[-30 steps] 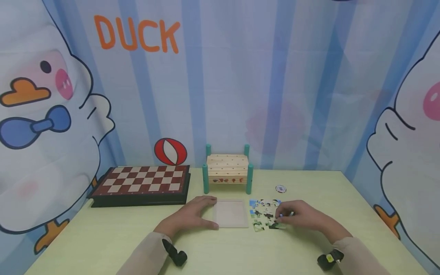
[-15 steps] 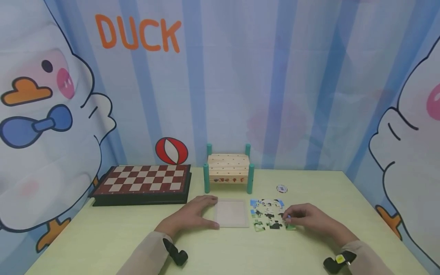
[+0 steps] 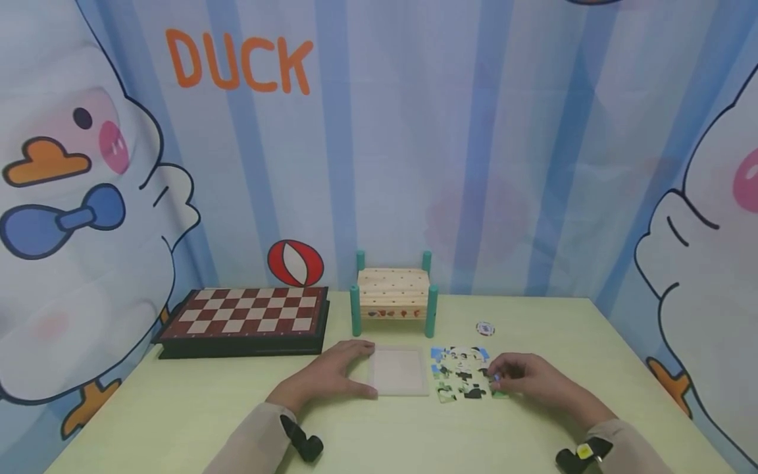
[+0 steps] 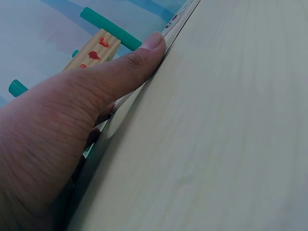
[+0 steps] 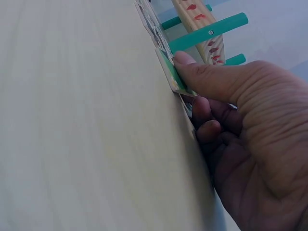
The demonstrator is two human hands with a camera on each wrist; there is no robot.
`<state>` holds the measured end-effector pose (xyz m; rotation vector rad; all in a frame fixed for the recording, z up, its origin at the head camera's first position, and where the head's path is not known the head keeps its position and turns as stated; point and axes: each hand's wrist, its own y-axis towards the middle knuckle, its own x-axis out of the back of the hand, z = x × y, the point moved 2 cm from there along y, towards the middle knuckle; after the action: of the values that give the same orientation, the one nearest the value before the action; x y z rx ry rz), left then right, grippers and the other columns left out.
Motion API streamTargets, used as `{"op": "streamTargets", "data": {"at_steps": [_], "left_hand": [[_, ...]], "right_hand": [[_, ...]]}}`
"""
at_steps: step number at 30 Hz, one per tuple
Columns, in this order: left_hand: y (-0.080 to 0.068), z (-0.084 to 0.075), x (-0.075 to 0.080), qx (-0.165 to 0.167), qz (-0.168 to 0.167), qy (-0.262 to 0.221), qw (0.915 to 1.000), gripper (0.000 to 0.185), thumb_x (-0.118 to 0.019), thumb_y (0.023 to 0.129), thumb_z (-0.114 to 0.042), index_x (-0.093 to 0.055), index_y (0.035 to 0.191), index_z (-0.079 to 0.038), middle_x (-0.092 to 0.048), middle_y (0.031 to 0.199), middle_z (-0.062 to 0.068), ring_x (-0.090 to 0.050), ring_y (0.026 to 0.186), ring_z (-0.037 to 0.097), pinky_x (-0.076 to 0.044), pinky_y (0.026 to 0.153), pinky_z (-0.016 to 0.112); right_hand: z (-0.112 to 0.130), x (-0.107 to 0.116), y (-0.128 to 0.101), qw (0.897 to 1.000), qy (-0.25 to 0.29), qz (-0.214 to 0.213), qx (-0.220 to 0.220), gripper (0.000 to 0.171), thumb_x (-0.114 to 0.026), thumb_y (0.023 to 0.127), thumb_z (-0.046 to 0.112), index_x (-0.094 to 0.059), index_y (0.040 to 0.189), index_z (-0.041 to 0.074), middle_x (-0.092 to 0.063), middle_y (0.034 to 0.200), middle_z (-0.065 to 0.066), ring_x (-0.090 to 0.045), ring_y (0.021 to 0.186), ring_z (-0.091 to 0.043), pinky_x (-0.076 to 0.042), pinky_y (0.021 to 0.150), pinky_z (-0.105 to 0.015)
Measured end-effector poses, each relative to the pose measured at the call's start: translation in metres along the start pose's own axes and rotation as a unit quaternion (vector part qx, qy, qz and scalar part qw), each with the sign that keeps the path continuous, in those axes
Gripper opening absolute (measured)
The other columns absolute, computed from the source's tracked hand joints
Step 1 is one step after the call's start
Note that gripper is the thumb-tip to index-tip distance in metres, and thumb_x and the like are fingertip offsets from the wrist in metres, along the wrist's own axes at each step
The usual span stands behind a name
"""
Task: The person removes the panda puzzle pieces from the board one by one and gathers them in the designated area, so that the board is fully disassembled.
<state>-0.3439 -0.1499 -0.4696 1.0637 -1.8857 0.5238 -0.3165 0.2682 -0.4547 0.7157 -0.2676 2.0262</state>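
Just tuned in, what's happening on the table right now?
A person sits at a pale green table working on a small jigsaw puzzle. The right hand pinches a green puzzle piece at the puzzle's right edge. The left hand rests flat against the left side of a clear square tray beside the puzzle. Behind them stand a small wooden bench with teal legs, a chessboard and a small round token, none being touched.
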Motion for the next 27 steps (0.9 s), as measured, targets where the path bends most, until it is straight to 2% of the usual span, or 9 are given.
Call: {"op": "streamTargets", "data": {"at_steps": [7, 13, 20, 27], "left_hand": [[-0.0001, -0.0022, 0.0013, -0.004, -0.002, 0.004, 1.0000, 0.096, -0.070, 0.074, -0.076, -0.048, 0.150, -0.021, -0.041, 0.156, -0.007, -0.029, 0.148, 0.022, -0.027, 0.120, 0.050], [0.0005, -0.0010, 0.0001, -0.009, -0.001, 0.006, 0.9999, 0.096, -0.070, 0.074, -0.077, -0.048, 0.149, -0.022, -0.042, 0.155, -0.008, -0.029, 0.148, 0.021, -0.027, 0.120, 0.050], [0.0008, -0.0013, 0.0017, -0.016, -0.004, 0.007, 0.9998, 0.096, -0.070, 0.074, -0.077, -0.049, 0.149, -0.021, -0.042, 0.155, -0.007, -0.030, 0.148, 0.022, -0.027, 0.120, 0.050], [-0.0042, -0.0005, -0.0032, 0.002, 0.003, -0.012, 0.9999, 0.095, -0.073, 0.073, -0.074, -0.049, 0.149, -0.022, -0.043, 0.154, -0.006, -0.030, 0.147, 0.022, -0.029, 0.119, 0.051]], "right_hand": [[0.0011, -0.0002, -0.0004, 1.000, -0.018, -0.009, 0.003, 0.016, -0.075, 0.091, 0.020, -0.071, 0.104, 0.012, -0.063, 0.090, -0.007, -0.057, 0.080, -0.016, -0.051, 0.067, -0.027], [-0.0010, 0.0038, -0.0034, 1.000, -0.021, 0.004, 0.010, 0.018, -0.077, 0.090, 0.020, -0.070, 0.104, 0.011, -0.067, 0.093, -0.005, -0.060, 0.081, -0.015, -0.053, 0.069, -0.027], [-0.0026, 0.0065, -0.0044, 0.999, -0.030, 0.005, 0.025, 0.016, -0.078, 0.089, 0.023, -0.071, 0.101, 0.015, -0.066, 0.088, -0.002, -0.058, 0.073, -0.013, -0.052, 0.063, -0.028], [0.0000, -0.0019, -0.0060, 0.999, -0.042, 0.002, 0.023, 0.017, -0.078, 0.089, 0.024, -0.069, 0.102, 0.017, -0.065, 0.091, -0.001, -0.058, 0.074, -0.015, -0.051, 0.063, -0.028]]}}
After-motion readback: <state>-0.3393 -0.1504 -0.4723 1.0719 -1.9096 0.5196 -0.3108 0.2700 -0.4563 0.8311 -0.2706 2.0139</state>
